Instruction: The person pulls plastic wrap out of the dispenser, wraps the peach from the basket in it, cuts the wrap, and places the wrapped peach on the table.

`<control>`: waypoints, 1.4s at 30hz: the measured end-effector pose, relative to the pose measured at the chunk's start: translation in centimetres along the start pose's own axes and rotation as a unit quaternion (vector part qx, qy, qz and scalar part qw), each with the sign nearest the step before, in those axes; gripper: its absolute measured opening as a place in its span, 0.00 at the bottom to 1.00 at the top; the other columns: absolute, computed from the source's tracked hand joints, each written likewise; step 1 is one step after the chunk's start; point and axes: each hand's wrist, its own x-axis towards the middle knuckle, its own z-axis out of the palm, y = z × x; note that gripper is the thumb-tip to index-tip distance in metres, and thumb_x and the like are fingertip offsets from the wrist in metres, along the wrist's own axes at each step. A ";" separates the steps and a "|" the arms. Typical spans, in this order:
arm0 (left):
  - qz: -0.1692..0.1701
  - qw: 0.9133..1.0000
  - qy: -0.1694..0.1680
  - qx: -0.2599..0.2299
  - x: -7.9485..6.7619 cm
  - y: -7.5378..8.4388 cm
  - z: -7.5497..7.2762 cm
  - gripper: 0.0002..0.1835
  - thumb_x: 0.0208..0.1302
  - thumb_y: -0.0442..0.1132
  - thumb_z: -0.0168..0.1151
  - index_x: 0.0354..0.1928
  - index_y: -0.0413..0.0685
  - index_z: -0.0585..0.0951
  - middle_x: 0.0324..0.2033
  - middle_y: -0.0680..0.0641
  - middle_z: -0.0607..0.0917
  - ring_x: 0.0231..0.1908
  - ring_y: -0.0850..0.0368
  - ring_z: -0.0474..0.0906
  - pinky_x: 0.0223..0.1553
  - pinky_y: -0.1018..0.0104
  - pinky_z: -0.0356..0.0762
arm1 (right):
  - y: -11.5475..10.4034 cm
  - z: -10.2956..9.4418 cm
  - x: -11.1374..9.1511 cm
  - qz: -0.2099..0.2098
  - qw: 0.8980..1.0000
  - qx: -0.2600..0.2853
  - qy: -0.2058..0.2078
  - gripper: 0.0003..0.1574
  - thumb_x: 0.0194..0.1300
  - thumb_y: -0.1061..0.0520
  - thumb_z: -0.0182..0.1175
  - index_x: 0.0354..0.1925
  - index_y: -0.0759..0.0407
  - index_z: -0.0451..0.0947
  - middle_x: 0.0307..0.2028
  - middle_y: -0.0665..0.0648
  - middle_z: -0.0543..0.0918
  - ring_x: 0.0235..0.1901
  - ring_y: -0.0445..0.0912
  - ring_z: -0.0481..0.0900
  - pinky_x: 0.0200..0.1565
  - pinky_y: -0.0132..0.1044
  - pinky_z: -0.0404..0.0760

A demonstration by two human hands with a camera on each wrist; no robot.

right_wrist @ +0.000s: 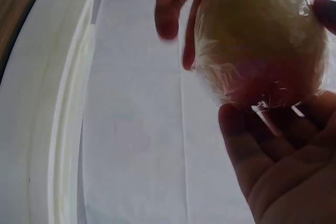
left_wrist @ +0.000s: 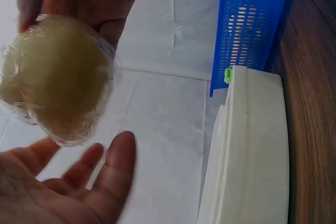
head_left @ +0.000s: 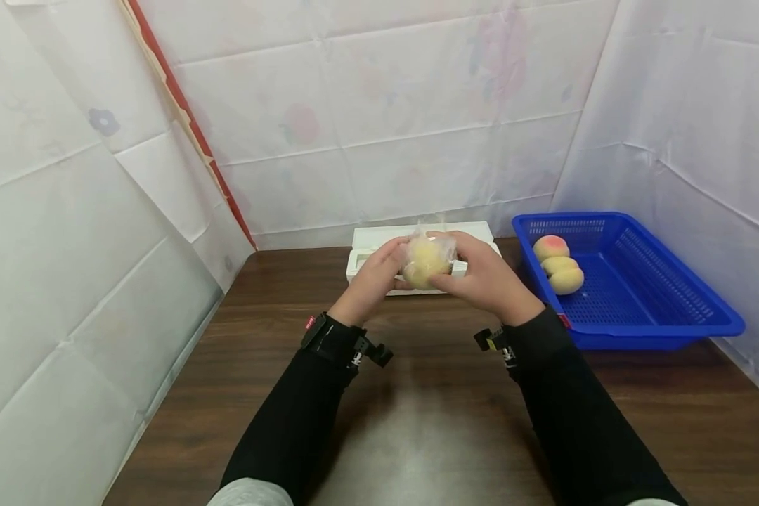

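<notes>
A yellow peach (head_left: 427,264) with a red blush, covered in clear plastic wrap, is held up above the table between the two hands. My right hand (head_left: 485,274) grips it, with the thumb on one side and the fingers on the other. At its left side is my left hand (head_left: 373,275), its fingers spread and loosely bent; in the left wrist view these fingers (left_wrist: 119,161) lie apart from most of the fruit. Beyond the hands stands a long white box (head_left: 439,230), partly hidden by them. A green piece (left_wrist: 228,75) shows at the box's end.
To the right, a blue plastic basket (head_left: 660,330) holds several unwrapped peaches (head_left: 566,281) along its left side. Behind the brown wooden table (head_left: 278,337) hangs white patterned sheeting (head_left: 379,126), which also covers both sides.
</notes>
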 end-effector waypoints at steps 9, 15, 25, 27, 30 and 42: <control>0.036 0.997 -0.031 0.053 -0.3 -0.1 0.7 0.30 0.70 0.54 0.71 0.71 0.63 0.75 0.65 0.49 0.79 0.57 0.49 0.85 0.53 0.57 0.87 | 0.2 -0.5 -0.2 0.129 0.991 0.020 -0.010 0.20 0.78 0.43 0.60 0.57 0.53 0.79 0.45 0.58 0.80 0.39 0.53 0.76 0.43 0.43 0.78; 0.034 0.997 -0.010 0.071 -0.3 0.0 0.8 0.26 0.71 0.50 0.71 0.69 0.63 0.77 0.61 0.50 0.81 0.57 0.50 0.87 0.51 0.56 0.88 | 0.1 -0.6 0.0 0.124 0.992 0.020 -0.024 0.19 0.78 0.43 0.60 0.56 0.54 0.78 0.44 0.58 0.79 0.39 0.52 0.76 0.43 0.43 0.78; 0.024 0.995 0.015 0.097 -0.4 -0.4 0.7 0.30 0.69 0.55 0.71 0.70 0.67 0.76 0.63 0.53 0.80 0.56 0.49 0.83 0.53 0.45 0.86 | 0.2 -0.6 0.1 0.119 0.991 0.064 -0.018 0.34 0.76 0.44 0.65 0.74 0.51 0.70 0.67 0.59 0.76 0.65 0.55 0.77 0.65 0.56 0.79; 0.019 0.993 0.020 0.112 -0.4 -0.5 0.7 0.31 0.68 0.55 0.73 0.71 0.69 0.75 0.63 0.55 0.80 0.56 0.49 0.82 0.50 0.50 0.87 | 0.2 -0.6 0.0 0.123 0.990 0.065 -0.002 0.46 0.74 0.42 0.67 0.82 0.44 0.60 0.75 0.57 0.70 0.73 0.56 0.71 0.71 0.59 0.74; 0.021 0.990 0.021 0.138 -0.2 -0.8 0.8 0.33 0.66 0.55 0.75 0.71 0.70 0.76 0.62 0.56 0.80 0.57 0.50 0.81 0.47 0.54 0.88 | 0.1 -0.6 0.0 0.125 0.989 0.075 0.012 0.60 0.71 0.43 0.71 0.86 0.33 0.43 0.79 0.57 0.66 0.76 0.57 0.69 0.69 0.61 0.77; -0.002 0.983 0.037 0.178 0.0 -0.7 1.4 0.43 0.62 0.59 0.76 0.77 0.65 0.69 0.61 0.54 0.80 0.56 0.52 0.82 0.45 0.55 0.88 | -1.0 -0.2 -0.3 0.044 0.994 -0.006 0.096 0.49 0.72 0.53 0.71 0.83 0.44 0.59 0.66 0.61 0.81 0.62 0.56 0.81 0.60 0.56 0.82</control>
